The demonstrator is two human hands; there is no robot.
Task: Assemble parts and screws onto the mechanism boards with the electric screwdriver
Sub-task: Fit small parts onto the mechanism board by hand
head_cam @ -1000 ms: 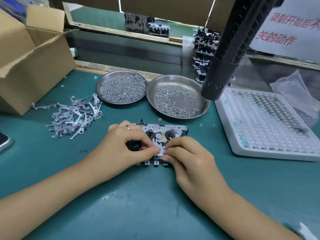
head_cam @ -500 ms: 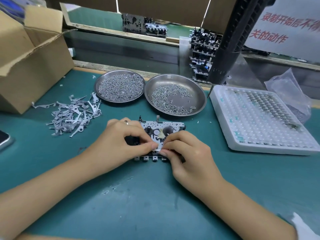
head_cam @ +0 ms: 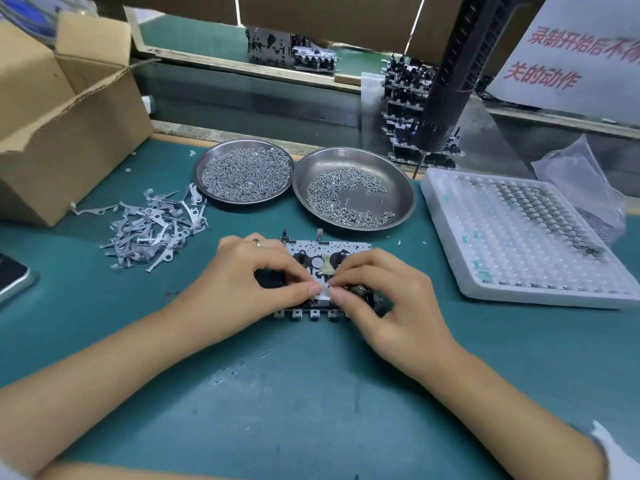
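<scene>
Mechanism board [head_cam: 325,247] lies flat on the green tabletop [head_cam: 311,410], centre front, long axis running left-right across the body. Both hands are on it: left hand [head_cam: 249,278] curled over the left half, right hand [head_cam: 388,292] curled over the right half. Thumbs and forefingers meet near the board's middle front, apparently pinching a small part into place; the part itself is too small to make out. Electric screwdriver [head_cam: 446,84] hangs untouched, behind and to the right, tip above the gap between the right-hand screw dish [head_cam: 398,174] and the white tray [head_cam: 450,271]. Judgement: right hand is nearer the driver and the loose screws; left would steady the board. Metal levers [head_cam: 156,226] heaped at left.
</scene>
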